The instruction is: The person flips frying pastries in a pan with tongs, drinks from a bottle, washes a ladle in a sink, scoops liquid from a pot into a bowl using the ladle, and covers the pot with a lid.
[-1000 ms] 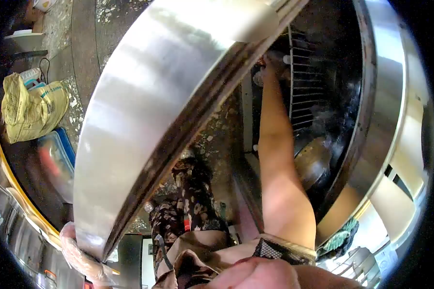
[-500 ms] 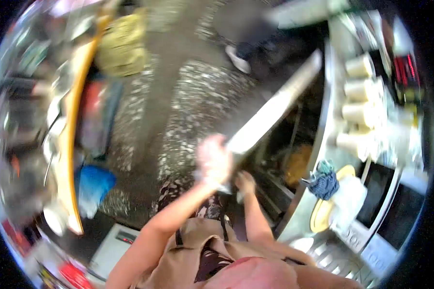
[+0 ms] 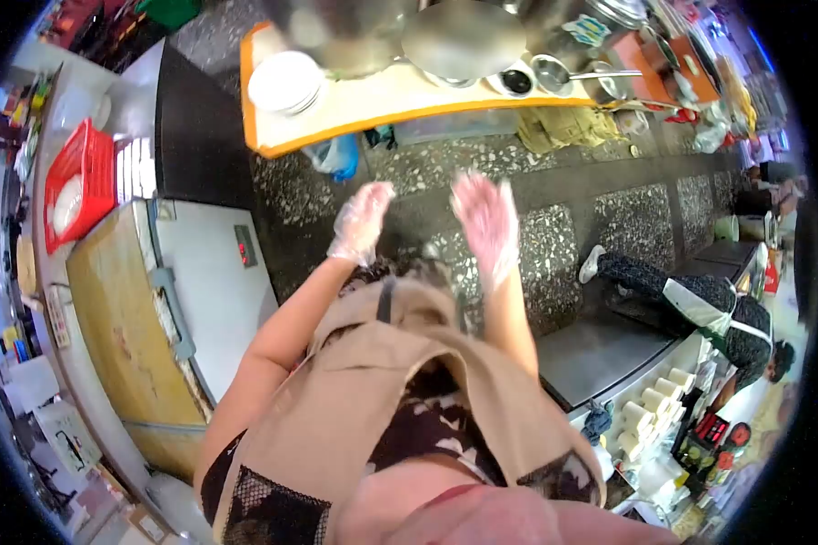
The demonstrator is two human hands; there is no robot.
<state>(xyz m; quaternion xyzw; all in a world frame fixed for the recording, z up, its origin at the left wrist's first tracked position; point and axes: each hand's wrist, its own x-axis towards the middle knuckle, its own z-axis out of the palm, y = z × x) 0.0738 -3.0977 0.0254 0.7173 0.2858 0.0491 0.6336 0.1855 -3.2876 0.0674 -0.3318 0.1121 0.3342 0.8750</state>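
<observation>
Both of my hands are held out in front of the tan apron (image 3: 364, 359), each in a clear plastic glove. My left hand (image 3: 362, 218) has nothing in it, its fingers extended and tilted inward. To its right, my right hand (image 3: 488, 222) is spread, also holding nothing. The hands are apart from each other, above the speckled floor (image 3: 554, 245). Beyond them is a counter with an orange edge (image 3: 382, 121), which bears a stack of white plates (image 3: 286, 84) and a ladle (image 3: 552, 73).
A white chest with a digital display (image 3: 209, 272) stands at left, near a red basket (image 3: 97, 177). At right, a co-worker (image 3: 700, 295) in dark clothes leans by a steel counter with stacked cups (image 3: 650, 409). A blue bag (image 3: 338, 157) lies under the orange-edged counter.
The view has swung away from the opened steel door and the dark rack compartment towards the plate counter. My left hand has let go of the door, and my right hand is out of the compartment.
</observation>
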